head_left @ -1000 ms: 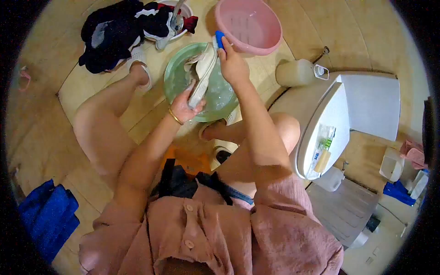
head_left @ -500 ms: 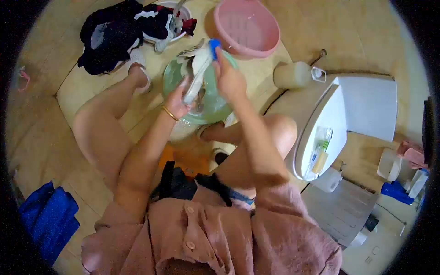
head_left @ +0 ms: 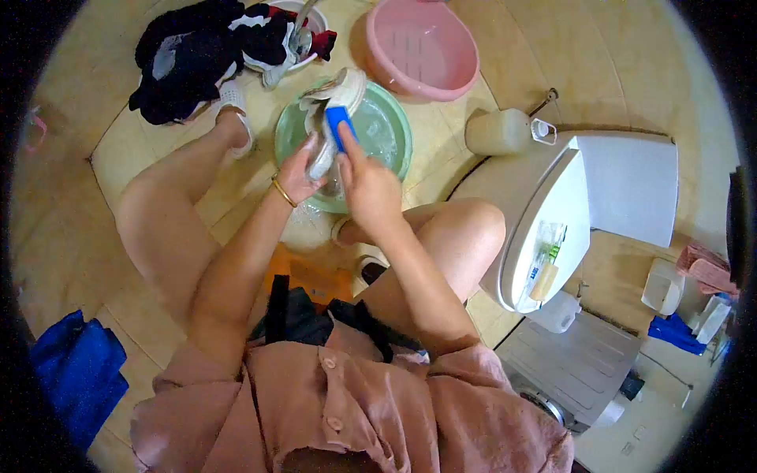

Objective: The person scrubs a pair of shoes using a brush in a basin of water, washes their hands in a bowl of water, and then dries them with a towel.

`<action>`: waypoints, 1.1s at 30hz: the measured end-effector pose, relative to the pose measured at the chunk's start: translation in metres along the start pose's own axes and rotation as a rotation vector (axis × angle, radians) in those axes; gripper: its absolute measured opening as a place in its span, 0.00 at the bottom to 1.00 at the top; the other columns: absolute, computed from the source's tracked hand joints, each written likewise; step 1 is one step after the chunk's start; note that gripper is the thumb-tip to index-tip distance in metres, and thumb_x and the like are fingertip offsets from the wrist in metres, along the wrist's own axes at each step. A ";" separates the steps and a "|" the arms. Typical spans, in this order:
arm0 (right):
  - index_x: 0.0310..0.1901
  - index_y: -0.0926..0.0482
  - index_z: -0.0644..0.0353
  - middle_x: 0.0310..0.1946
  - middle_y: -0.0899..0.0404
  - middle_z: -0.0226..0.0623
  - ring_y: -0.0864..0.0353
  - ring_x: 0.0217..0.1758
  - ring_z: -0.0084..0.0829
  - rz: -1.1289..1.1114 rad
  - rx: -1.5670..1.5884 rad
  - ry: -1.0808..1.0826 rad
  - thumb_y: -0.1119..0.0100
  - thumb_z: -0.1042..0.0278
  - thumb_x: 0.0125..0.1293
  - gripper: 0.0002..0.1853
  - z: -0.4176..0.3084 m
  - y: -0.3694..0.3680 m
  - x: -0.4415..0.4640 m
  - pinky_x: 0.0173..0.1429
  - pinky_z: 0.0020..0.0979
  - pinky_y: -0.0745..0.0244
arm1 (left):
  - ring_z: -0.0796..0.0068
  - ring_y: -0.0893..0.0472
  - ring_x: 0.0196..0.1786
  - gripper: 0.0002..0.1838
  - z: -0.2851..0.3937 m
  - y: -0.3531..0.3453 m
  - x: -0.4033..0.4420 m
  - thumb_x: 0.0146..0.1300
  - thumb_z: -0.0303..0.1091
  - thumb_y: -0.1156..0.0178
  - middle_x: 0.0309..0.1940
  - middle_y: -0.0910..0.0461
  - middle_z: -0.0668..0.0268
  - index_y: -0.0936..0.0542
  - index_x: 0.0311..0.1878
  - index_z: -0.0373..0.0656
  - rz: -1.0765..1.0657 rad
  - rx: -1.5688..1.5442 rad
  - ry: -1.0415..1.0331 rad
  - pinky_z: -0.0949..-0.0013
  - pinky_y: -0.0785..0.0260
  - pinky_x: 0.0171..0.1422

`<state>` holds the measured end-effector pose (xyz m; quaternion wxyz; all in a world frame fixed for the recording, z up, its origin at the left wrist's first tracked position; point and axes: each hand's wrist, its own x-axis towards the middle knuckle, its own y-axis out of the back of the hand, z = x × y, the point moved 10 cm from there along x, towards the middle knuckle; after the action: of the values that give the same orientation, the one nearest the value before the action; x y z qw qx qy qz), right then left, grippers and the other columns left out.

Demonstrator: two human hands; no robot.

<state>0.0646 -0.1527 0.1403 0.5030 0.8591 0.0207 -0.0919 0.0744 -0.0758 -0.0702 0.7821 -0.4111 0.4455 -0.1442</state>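
A white shoe point(head_left: 344, 88) is tilted over a green basin point(head_left: 400, 130) that holds sudsy water. Its lower end sits in my left hand point(head_left: 300, 173), with the fingers closed round it. My right hand point(head_left: 369, 189) grips a blue brush point(head_left: 339, 126) and presses it against the side of the shoe. The bristles are hidden under the blue back. Part of the shoe lies behind the brush.
A pink basin point(head_left: 423, 47) stands beyond the green one. Dark clothes point(head_left: 189, 59) and a white basin point(head_left: 317, 22) lie at the upper left. To the right are a jug point(head_left: 498, 131) and a toilet point(head_left: 552, 229). Blue cloth point(head_left: 79, 378) lies lower left.
The brush has moved from the shoe's right edge down and left onto its side, with my right hand. My left hand and the shoe have shifted slightly left, and the shoe has turned.
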 end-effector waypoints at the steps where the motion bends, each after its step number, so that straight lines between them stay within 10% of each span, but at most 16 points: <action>1: 0.65 0.34 0.45 0.31 0.21 0.57 0.20 0.34 0.56 -0.014 0.012 -0.015 0.54 0.57 0.69 0.23 0.013 -0.001 0.010 0.41 0.51 0.27 | 0.80 0.26 0.29 0.16 0.001 -0.018 -0.012 0.69 0.55 0.51 0.33 0.23 0.75 0.24 0.48 0.57 -0.025 0.047 -0.024 0.72 0.41 0.22; 3: 0.65 0.34 0.46 0.32 0.21 0.57 0.20 0.35 0.56 0.200 0.002 -0.066 0.56 0.55 0.70 0.23 0.054 0.027 0.055 0.41 0.51 0.27 | 0.75 0.26 0.18 0.19 -0.003 -0.041 -0.036 0.69 0.52 0.50 0.25 0.22 0.71 0.24 0.48 0.47 0.206 -0.049 0.000 0.75 0.36 0.15; 4: 0.66 0.36 0.45 0.33 0.20 0.56 0.20 0.36 0.56 0.154 -0.073 -0.154 0.58 0.54 0.71 0.23 0.070 0.029 0.068 0.41 0.51 0.28 | 0.75 0.25 0.21 0.20 -0.027 -0.032 -0.026 0.68 0.52 0.49 0.29 0.21 0.71 0.25 0.50 0.46 -0.122 0.011 0.080 0.76 0.35 0.16; 10: 0.67 0.36 0.43 0.34 0.21 0.59 0.20 0.37 0.56 0.070 -0.006 0.037 0.50 0.60 0.68 0.25 0.011 -0.006 0.009 0.42 0.49 0.27 | 0.78 0.24 0.31 0.19 0.019 0.021 0.014 0.68 0.53 0.50 0.40 0.21 0.72 0.25 0.52 0.51 0.038 0.345 -0.250 0.74 0.42 0.19; 12: 0.66 0.34 0.45 0.34 0.21 0.59 0.20 0.38 0.57 0.036 0.089 -0.080 0.51 0.61 0.68 0.23 0.014 0.007 0.011 0.43 0.49 0.27 | 0.78 0.25 0.29 0.19 -0.006 -0.018 0.001 0.67 0.54 0.48 0.36 0.21 0.72 0.25 0.50 0.51 -0.244 -0.095 0.042 0.74 0.42 0.19; 15: 0.65 0.34 0.47 0.35 0.21 0.58 0.21 0.39 0.57 0.150 0.005 -0.189 0.56 0.57 0.70 0.23 0.068 0.024 0.065 0.42 0.50 0.27 | 0.76 0.26 0.27 0.18 -0.013 -0.026 -0.024 0.65 0.55 0.45 0.34 0.22 0.72 0.26 0.49 0.55 0.109 0.010 0.042 0.75 0.43 0.18; 20: 0.65 0.35 0.47 0.33 0.21 0.58 0.20 0.36 0.56 0.086 0.033 -0.111 0.55 0.56 0.70 0.23 0.052 0.017 0.047 0.40 0.50 0.27 | 0.77 0.26 0.45 0.20 -0.004 -0.028 -0.016 0.67 0.53 0.48 0.44 0.23 0.74 0.27 0.56 0.55 -0.291 0.061 0.071 0.69 0.34 0.38; 22: 0.65 0.34 0.48 0.33 0.21 0.59 0.21 0.35 0.57 0.103 0.063 0.051 0.54 0.57 0.70 0.23 0.015 -0.010 0.004 0.39 0.50 0.27 | 0.82 0.26 0.40 0.18 0.019 -0.013 -0.004 0.69 0.54 0.51 0.40 0.22 0.76 0.26 0.53 0.55 -0.086 0.302 -0.184 0.73 0.36 0.35; 27: 0.66 0.35 0.49 0.38 0.22 0.61 0.22 0.41 0.59 0.187 0.054 -0.169 0.55 0.58 0.70 0.23 0.083 0.028 0.060 0.43 0.49 0.28 | 0.74 0.25 0.49 0.25 -0.018 -0.012 -0.016 0.67 0.52 0.47 0.52 0.25 0.71 0.31 0.62 0.52 -0.057 0.199 0.008 0.64 0.31 0.46; 31: 0.65 0.34 0.57 0.32 0.20 0.41 0.28 0.19 0.31 0.374 0.404 0.105 0.54 0.50 0.69 0.27 0.113 0.040 0.095 0.26 0.33 0.32 | 0.74 0.32 0.62 0.31 0.003 -0.043 -0.044 0.67 0.51 0.46 0.60 0.31 0.69 0.36 0.67 0.44 -0.075 0.236 -0.119 0.66 0.35 0.59; 33: 0.55 0.27 0.59 0.26 0.27 0.29 0.41 0.17 0.15 0.208 0.937 -0.288 0.44 0.53 0.65 0.22 0.107 0.034 0.088 0.19 0.22 0.46 | 0.76 0.32 0.61 0.30 0.024 -0.029 -0.048 0.68 0.49 0.47 0.60 0.31 0.69 0.36 0.67 0.42 -0.062 0.497 -0.266 0.69 0.36 0.60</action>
<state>0.1406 -0.2671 0.1031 0.0674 0.9688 -0.1783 -0.1581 0.0715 -0.0529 -0.0139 0.9056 -0.2357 0.2773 -0.2177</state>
